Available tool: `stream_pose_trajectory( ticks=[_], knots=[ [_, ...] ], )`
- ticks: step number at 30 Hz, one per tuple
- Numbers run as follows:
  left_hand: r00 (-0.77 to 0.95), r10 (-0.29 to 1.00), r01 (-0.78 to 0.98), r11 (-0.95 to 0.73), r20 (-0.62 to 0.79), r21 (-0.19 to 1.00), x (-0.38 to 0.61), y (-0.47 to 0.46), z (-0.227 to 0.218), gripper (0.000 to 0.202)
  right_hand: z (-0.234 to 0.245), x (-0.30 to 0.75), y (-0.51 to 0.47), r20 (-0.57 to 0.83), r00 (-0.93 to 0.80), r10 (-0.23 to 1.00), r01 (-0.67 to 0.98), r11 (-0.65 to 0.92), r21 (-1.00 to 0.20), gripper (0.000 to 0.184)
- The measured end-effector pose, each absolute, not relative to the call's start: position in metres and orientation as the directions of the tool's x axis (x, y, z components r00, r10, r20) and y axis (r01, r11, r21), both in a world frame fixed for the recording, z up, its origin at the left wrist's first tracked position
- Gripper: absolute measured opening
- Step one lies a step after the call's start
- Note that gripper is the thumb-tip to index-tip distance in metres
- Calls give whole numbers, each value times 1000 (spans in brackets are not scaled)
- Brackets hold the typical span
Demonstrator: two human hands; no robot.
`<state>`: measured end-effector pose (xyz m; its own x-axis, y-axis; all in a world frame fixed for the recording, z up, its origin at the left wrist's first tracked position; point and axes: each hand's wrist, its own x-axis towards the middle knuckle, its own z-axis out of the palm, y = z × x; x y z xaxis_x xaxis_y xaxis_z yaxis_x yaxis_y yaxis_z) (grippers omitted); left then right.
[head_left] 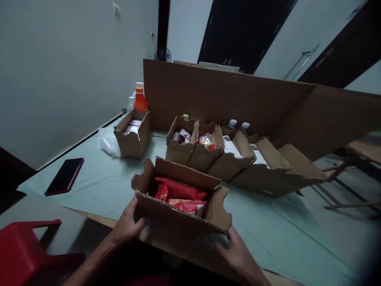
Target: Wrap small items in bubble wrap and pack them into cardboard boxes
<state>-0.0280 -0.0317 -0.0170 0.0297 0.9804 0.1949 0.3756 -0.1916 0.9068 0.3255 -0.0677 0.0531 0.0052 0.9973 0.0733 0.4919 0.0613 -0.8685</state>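
An open-topped cardboard box [181, 216] is at the table's near edge, slightly tilted in view. Inside it lie red packets [184, 188], shiny and partly overlapping. My left hand [128, 222] grips the box at its left end, thumb on the near side and fingers hidden behind the end wall. At the opposite end, my right hand [236, 252] holds the lower right corner, its fingertips partly out of sight. Whether the box's bottom touches the table cannot be seen.
Beyond stands a row of cardboard boxes [205, 159] with packets inside. Another box [131, 145] sits left, beside a plastic bag [109, 143] and an orange bottle [140, 101]. A phone [64, 176] lies on the table. A tall cardboard panel [226, 95] rises behind; a red stool [26, 254] is lower left.
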Motion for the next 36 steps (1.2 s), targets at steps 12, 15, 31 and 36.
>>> stream_pose_trajectory(
  ticks=[12, 15, 31, 36],
  knots=[
    [239, 937, 189, -301, 254, 935, 54, 67, 17, 76, 45, 336, 7, 236, 299, 925, 573, 24, -819, 50],
    [231, 939, 182, -298, 254, 937, 65, 70, 5, 82, 23, 341, 3, 239, 325, 915, 530, 33, -847, 54],
    [287, 917, 343, -369, 277, 864, 79, 47, -27, 83, -26, 350, -16, 204, 415, 887, 553, -67, -830, 68],
    [330, 898, 372, -408, 292, 834, 76, 48, -31, 86, -30, 357, -10, 185, 404, 896, 490, -41, -871, 71]
  ],
)
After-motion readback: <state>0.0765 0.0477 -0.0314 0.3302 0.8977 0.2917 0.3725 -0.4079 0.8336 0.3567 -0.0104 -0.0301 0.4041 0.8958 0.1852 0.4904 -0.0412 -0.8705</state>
